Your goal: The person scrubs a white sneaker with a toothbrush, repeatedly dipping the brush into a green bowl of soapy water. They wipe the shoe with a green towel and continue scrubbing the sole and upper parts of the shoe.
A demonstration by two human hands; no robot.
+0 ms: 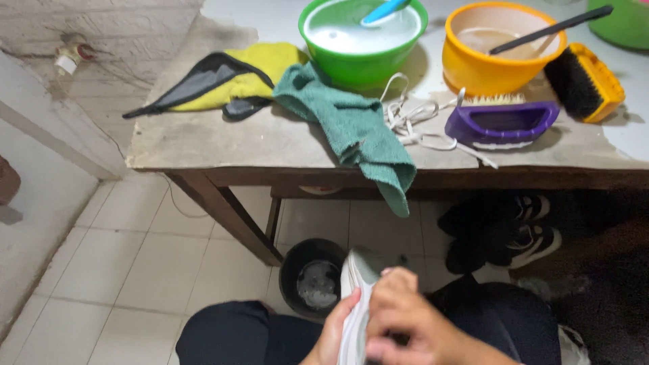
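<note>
2 hands (385, 324), white shoe (357, 297) half-hidden

Two bowls (363, 40) (497, 47) stand far on the table (203, 145); cloths (351, 128) lie left, brushes (501, 124) right; a bucket (312, 277) sits beneath, shoes (503, 230) to its right.

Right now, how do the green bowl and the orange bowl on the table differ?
The green bowl is filled nearly to the rim with milky white liquid; the orange bowl holds only a shallow pool of cloudy liquid. The green bowl has a blue handle resting in it; the orange bowl holds a black handle that reaches past its rim. The green bowl sits left, by the green towel. Both stand upright on the table.
</note>
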